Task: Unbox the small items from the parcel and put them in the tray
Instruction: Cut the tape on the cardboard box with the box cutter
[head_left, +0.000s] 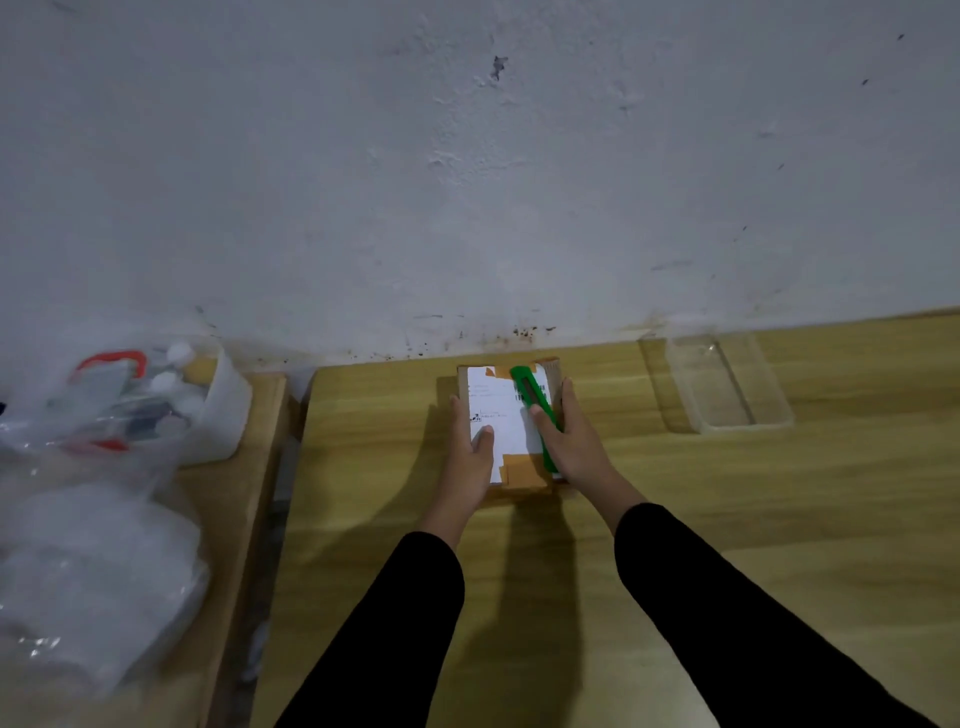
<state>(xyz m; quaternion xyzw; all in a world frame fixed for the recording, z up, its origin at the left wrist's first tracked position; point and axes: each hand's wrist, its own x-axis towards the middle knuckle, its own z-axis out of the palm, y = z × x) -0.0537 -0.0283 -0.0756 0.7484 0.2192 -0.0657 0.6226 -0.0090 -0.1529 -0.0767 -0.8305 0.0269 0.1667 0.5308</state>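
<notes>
While both arms reach straight forward in black sleeves (727, 613), the hands flank the parcel (506, 431) from either side. The left hand (470, 447) lies with its fingers straight along the box's left wall and its thumb flat on the white label. The right hand (571, 441) mirrors it, fingers extended down the right wall, while its thumb rests across a green utility knife (527, 387). Neither hand is curled round anything; they press the box between them with flat fingers.

That parcel sits on the worktop (701, 519) close to the wall (467, 156), long side running away from the person. The knife lies on the lid, slanting from the far edge toward the right wrist. The tray (748, 425) stands well apart to the right, also near the wall, with bare worktop between it and the parcel.

On a separate lower surface at the left, a white bin (226, 410) holds small packaged items with red and white parts, and crumpled plastic bags (93, 571) are heaped in front of it.

The parcel is brown cardboard, rectangular, with tan tape strips at the label's corners. The tray is clear plastic, shallow and oblong. The worktop shows yellowish wood grain; the wall is rough, pale and stained near its base.
</notes>
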